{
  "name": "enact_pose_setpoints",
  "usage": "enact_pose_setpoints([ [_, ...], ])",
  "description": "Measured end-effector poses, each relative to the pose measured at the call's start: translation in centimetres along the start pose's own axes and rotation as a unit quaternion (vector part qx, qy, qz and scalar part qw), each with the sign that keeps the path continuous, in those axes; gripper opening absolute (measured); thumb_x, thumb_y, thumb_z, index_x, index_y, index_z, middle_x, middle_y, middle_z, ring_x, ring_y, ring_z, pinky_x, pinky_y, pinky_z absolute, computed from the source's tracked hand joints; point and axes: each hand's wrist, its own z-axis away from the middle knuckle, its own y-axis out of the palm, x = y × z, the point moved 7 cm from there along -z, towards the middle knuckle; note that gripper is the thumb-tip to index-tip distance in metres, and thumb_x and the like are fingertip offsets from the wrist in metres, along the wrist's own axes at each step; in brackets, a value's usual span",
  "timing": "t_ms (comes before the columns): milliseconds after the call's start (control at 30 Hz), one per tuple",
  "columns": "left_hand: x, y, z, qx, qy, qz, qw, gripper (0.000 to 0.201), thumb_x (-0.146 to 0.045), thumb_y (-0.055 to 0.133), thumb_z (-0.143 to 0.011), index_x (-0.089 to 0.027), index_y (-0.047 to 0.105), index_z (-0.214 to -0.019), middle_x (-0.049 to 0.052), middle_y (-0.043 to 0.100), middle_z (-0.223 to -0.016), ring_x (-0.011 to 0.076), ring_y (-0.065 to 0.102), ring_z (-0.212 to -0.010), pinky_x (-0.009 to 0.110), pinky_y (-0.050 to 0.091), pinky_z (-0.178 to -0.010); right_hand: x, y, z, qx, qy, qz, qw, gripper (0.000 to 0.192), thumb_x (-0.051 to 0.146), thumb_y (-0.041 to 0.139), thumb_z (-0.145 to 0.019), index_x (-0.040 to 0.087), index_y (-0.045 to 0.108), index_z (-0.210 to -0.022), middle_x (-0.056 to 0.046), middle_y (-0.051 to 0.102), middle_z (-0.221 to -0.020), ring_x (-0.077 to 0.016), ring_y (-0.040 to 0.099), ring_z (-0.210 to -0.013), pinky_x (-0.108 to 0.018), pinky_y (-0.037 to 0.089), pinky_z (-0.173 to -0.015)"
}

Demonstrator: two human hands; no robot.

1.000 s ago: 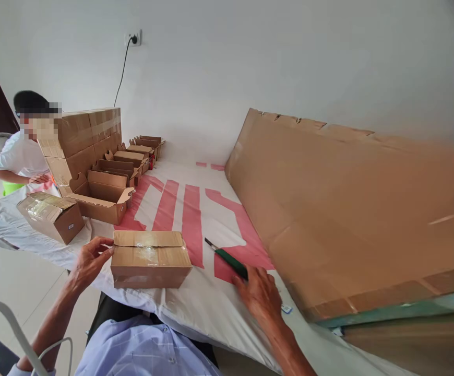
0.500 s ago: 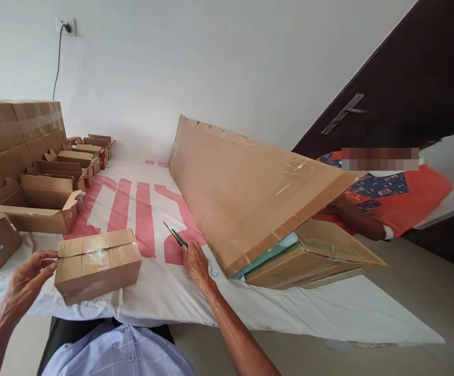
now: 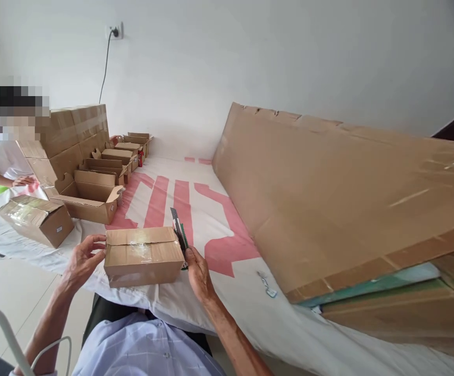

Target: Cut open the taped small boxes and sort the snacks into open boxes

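A taped cardboard box lies in front of me, its lid seam crossed by clear tape. My left hand grips its left end, with fingers and thumb at the edge. In my right hand is a green and black utility knife, its blade out and pointing up and away. The knife is right beside the box's right end; part of its handle is hidden by my fingers.
Several open cardboard boxes line the left side, before a stack of large cartons. A closed box stands left. A person sits beyond. A big cardboard panel leans on the right. Crumpled scrap lies on the cloth.
My right hand has brought the knife to the box's right end. The view has swung left, so a seated person shows at left and the person at right is out of view.
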Motion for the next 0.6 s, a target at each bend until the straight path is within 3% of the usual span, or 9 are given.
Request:
enact_pose_setpoints([
  [267,-0.3,0.5,0.4,0.007,0.000,0.000,1.000,0.035,-0.039,0.076,-0.071,-0.021,0.077,-0.101,0.014,0.076,-0.129,0.0335,0.073,-0.116,0.037,0.064,-0.079,0.2,-0.8,-0.1,-0.019,-0.007,0.056,0.998,0.049,0.069,0.046,-0.101,0.024,0.062,-0.091,-0.003,0.066,-0.082,-0.0219,0.057,-0.079,-0.033,0.050,-0.072],
  [400,-0.6,0.7,0.5,0.001,0.002,0.019,1.000,0.033,-0.029,0.072,-0.067,-0.022,0.080,-0.097,0.013,0.070,-0.143,0.0352,0.069,-0.126,0.038,0.065,-0.083,2.0,-1.9,-1.0,-0.027,-0.022,0.060,0.998,0.048,0.068,0.047,-0.100,0.024,0.063,-0.090,-0.003,0.065,-0.079,-0.0210,0.055,-0.076,-0.032,0.048,-0.070],
  [600,-0.3,1.2,1.0,0.001,-0.007,0.044,0.999,0.030,-0.027,0.070,-0.068,-0.020,0.079,-0.096,0.013,0.069,-0.145,0.0339,0.070,-0.126,0.039,0.064,-0.088,5.6,-1.5,-1.2,0.076,-0.047,0.036,0.995,0.047,0.067,0.055,-0.099,0.023,0.062,-0.082,0.001,0.055,-0.071,-0.0169,0.048,-0.066,-0.030,0.043,-0.063],
])
